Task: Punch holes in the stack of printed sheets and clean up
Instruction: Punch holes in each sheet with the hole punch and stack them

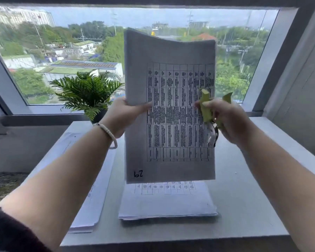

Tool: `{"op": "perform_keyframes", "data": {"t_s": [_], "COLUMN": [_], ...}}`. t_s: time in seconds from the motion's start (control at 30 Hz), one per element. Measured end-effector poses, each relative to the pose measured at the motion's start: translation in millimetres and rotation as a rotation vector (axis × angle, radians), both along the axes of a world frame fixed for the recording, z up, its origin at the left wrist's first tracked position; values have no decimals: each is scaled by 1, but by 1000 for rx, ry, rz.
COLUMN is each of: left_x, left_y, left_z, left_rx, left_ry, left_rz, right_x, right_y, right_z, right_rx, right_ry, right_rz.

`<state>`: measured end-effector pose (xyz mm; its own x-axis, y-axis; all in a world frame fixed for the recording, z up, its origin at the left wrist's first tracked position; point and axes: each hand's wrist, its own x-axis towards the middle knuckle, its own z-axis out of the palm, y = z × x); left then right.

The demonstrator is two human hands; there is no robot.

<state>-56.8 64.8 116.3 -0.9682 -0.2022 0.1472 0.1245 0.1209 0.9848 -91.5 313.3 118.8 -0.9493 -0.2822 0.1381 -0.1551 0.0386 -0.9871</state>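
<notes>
A bundle of printed sheets point(169, 110) with a table on its face stands upright in the air above the table, its top bowed. My left hand point(125, 113) grips its left edge, thumb across the front. My right hand point(224, 119) holds a yellow-green hole punch point(206, 106) whose jaws sit over the bundle's right edge near mid-height. Bits of paper hang below the punch. A second stack of printed sheets point(167, 202) lies flat on the table underneath.
Another pile of papers point(91, 193) lies along the left side of the grey table point(244, 206). A potted fern point(87, 93) stands at the table's far left by the window sill. A grey wall point(298, 88) rises at the right.
</notes>
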Motion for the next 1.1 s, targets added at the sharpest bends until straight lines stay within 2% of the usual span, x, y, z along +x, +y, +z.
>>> {"op": "perform_keyframes", "data": {"t_s": [0.13,0.27,0.37,0.5,0.6,0.67,0.73,0.8,0.9,1.03,1.1], "left_x": [-1,-16,-26,-33,-41,-45,-46,-47,-45,-46,-49], "left_y": [2,21,49,94,125,144,160,172,183,187,188], "left_z": [-2,-54,-90,-110,-120,-126,-131,-136,-144,-158,-166], "left_rx": [174,357,362,392,270,197,127,66,-20,-35,-90], "left_ry": [-164,-314,-393,-434,-407,-383,-350,-308,-267,-211,-179], "left_rz": [-203,-141,-65,-32,7,36,58,74,96,93,73], "right_x": [-2,10,19,23,21,16,7,-4,-24,-50,-63], "right_y": [31,61,85,115,134,142,142,130,97,44,26], "right_z": [13,-30,-59,-71,-70,-70,-66,-54,-34,-23,-22], "right_rx": [-52,44,96,83,209,411,572,442,193,274,229], "right_ry": [-262,-534,-626,-703,-733,-664,-466,-271,-88,195,195], "right_rz": [117,88,14,-102,-184,-257,-401,-496,-514,-526,-467]}}
